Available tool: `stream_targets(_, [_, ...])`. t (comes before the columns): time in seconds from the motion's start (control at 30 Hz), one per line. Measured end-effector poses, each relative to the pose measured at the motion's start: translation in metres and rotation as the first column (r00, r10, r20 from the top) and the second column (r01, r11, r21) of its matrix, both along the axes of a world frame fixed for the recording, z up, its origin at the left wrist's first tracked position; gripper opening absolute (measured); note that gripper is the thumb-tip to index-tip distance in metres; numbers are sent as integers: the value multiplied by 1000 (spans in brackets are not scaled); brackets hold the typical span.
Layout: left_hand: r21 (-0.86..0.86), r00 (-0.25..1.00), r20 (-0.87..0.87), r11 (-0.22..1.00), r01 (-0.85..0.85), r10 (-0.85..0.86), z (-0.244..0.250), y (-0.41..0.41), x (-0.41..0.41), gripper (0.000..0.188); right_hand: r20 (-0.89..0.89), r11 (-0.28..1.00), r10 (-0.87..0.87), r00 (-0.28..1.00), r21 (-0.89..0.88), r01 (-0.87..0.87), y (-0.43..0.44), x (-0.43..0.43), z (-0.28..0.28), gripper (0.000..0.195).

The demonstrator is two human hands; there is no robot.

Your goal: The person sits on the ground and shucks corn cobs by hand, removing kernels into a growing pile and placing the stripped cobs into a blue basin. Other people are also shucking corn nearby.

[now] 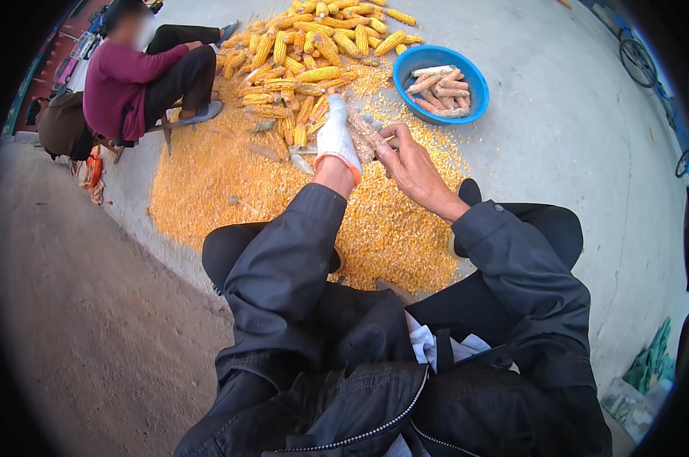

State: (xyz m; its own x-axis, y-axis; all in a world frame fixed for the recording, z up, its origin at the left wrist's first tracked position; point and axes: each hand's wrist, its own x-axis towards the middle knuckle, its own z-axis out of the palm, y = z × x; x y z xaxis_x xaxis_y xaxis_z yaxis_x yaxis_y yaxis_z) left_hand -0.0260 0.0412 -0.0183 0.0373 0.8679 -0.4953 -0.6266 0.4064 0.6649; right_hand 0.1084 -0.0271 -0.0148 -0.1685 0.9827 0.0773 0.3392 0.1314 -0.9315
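My left hand (pixel 337 134) wears a white knit glove with grey-blue fingertips and an orange cuff. It grips a stripped, pinkish corncob (pixel 367 132), held out over the loose kernels. My right hand (pixel 410 165) is bare, and its thumb and fingers pinch the near end of the cob. There may be a second cob pressed alongside; the overlap hides this. Below both hands spreads a thick layer of yellow corn kernels (pixel 396 228). Just beyond them rises a heap of unshelled corn ears (pixel 316 51).
A blue plastic basin (pixel 481 100) with several bare cobs (pixel 444 91) stands at the upper right. Another person (pixel 116 85) sits on a low stool at the left of the heap. At the far right are a bicycle wheel (pixel 638 61) and a green bag (pixel 650 357).
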Motion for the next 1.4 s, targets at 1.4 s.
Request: stream_targets(1.4, [292,658,-751,921,259,53,11,14,-43,41,-512,710,-383,769,-696,-109,16,69,-53,34])
